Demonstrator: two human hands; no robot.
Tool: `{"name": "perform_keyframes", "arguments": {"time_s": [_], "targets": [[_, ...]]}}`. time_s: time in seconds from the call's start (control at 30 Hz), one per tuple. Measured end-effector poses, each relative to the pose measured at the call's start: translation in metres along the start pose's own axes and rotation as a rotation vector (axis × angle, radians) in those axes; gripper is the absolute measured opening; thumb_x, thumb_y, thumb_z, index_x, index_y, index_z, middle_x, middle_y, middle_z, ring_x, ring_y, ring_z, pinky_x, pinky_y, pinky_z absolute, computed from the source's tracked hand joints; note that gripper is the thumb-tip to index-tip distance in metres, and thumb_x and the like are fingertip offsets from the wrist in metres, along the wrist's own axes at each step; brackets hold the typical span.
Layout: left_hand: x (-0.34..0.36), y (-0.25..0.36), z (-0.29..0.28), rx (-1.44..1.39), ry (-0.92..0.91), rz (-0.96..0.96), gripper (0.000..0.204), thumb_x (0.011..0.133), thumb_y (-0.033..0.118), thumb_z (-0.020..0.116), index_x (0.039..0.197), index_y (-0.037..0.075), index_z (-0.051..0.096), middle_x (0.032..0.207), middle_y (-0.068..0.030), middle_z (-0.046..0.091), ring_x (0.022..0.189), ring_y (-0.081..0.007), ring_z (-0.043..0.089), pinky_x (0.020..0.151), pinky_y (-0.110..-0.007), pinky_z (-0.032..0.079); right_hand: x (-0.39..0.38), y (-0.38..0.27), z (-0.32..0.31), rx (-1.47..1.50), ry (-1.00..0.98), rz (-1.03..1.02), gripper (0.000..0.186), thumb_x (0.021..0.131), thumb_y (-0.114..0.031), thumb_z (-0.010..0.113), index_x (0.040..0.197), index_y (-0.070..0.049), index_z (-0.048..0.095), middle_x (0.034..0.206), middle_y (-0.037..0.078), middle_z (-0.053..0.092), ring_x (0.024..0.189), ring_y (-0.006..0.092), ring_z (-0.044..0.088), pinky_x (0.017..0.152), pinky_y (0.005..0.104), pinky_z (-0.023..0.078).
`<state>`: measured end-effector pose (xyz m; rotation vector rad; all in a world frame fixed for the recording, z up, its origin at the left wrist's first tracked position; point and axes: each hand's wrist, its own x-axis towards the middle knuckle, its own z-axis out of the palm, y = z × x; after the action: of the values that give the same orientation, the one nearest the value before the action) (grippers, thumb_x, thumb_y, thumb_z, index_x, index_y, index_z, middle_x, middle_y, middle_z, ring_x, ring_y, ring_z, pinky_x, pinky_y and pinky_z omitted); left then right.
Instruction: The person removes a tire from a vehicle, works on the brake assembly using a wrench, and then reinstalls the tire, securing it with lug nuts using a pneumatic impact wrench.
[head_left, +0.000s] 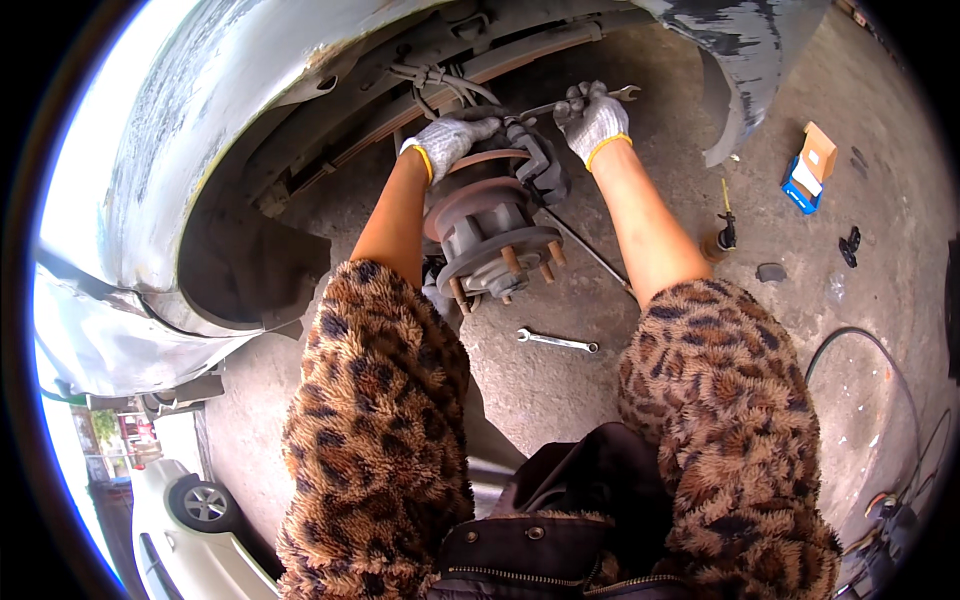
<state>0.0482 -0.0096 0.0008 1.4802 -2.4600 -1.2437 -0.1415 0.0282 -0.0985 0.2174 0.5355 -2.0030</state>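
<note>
My right hand (pixel 592 125), in a white knit glove with a yellow cuff, grips a long open-ended wrench (pixel 626 93) above the brake caliper (pixel 543 165). My left hand (pixel 450 140), gloved alike, is at the caliper's top near the wrench's inner end, fingers closed; what they hold is hidden. Below sit a rusty disc (pixel 450 200) and a hub (pixel 485 260) with several studs, inside the wheel arch of a worn, silvery car body (pixel 150 200). A long dark rod (pixel 590 255) slants down from the caliper. A loose combination wrench (pixel 557 342) lies on the concrete floor.
On the right are an open blue box (pixel 806 175), an oil can (pixel 727 235), a dark pad (pixel 770 273), small black parts (pixel 849 247) and hoses (pixel 880 350). A leaf spring (pixel 470 75) runs behind my hands. A white car (pixel 170 530) stands at lower left.
</note>
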Motion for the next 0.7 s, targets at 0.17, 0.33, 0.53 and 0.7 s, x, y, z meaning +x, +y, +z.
{"name": "perform_keyframes", "arguments": {"time_s": [0.17,0.33,0.53,0.7], "targets": [[0.02,-0.018,-0.007,0.195,-0.054,0.145,0.046,0.089,0.039,0.052,0.122,0.006,0.056,0.123,-0.0121,0.057,0.113,-0.0228,0.052,0.097,-0.031,0.037,-0.053,0.033,0.064,-0.909,-0.07,-0.707,0.031,0.091,-0.034,0.052,0.089,-0.003,0.056,0.072,0.009,0.059,0.061,0.021,0.058,0.054,0.0344,0.05],[0.046,-0.052,-0.016,0.521,-0.022,0.245,0.043,0.091,0.035,0.048,0.121,0.005,0.056,0.122,-0.013,0.057,0.112,-0.0257,0.053,0.096,-0.033,0.039,-0.099,0.084,0.09,-1.813,-0.561,-0.967,0.029,0.081,-0.031,0.059,0.084,-0.002,0.059,0.084,0.022,0.062,0.081,0.0394,0.059,0.074,0.0458,0.047],[0.036,-0.043,-0.015,0.423,-0.024,0.217,0.039,0.092,0.029,0.045,0.119,0.004,0.056,0.119,-0.0145,0.059,0.108,-0.03,0.055,0.093,-0.036,0.042,-0.089,0.07,0.081,-1.525,-0.462,-0.851,0.027,0.085,-0.028,0.057,0.084,-0.001,0.058,0.083,0.023,0.061,0.08,0.04,0.059,0.07,0.0446,0.047],[0.013,-0.017,-0.008,0.296,-0.004,0.333,0.046,0.09,0.033,0.051,0.128,0.008,0.05,0.124,-0.0137,0.056,0.118,-0.0276,0.049,0.1,-0.032,0.036,-0.067,0.029,0.074,-1.121,-0.298,-0.929,0.029,0.09,-0.028,0.057,0.094,0.001,0.061,0.079,0.015,0.064,0.066,0.0229,0.059,0.063,0.034,0.05]]}}
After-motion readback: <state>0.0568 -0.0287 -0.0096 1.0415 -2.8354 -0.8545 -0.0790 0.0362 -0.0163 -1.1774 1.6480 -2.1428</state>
